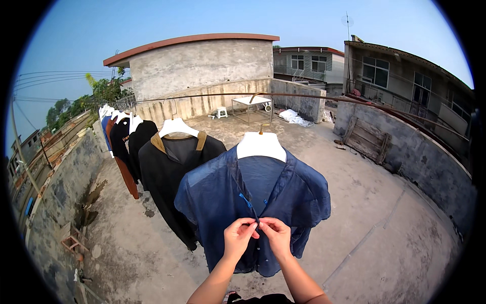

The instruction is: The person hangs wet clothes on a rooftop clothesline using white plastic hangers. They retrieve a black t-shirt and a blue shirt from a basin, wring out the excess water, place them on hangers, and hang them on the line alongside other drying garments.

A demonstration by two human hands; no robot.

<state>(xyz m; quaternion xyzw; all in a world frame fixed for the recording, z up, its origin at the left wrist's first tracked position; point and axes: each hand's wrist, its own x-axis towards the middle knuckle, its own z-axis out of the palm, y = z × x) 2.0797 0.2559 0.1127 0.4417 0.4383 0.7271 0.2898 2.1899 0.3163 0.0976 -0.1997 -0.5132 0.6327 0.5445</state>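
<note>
A dark blue short-sleeved shirt (212, 187) hangs in front of me on a white hanger (261, 147), whose hook shows above the collar. My left hand (239, 235) pinches one front edge of the shirt at mid-chest. Right beside it, my right hand (275, 234) pinches the other edge, so the fingertips of both hands meet at the front opening. What lies between the fingertips is too small to make out. Above the hands the neckline stands apart in a V, with bright blue bits along its edges. Small buttons show below them.
A long metal rod (202, 95) runs across at hanger height. Left of the shirt hangs a black top with a brown collar (169, 162), then several more garments (121, 137). A white-topped table (249, 100) and white stool (221, 112) stand behind. Low concrete walls (420, 152) edge the rooftop.
</note>
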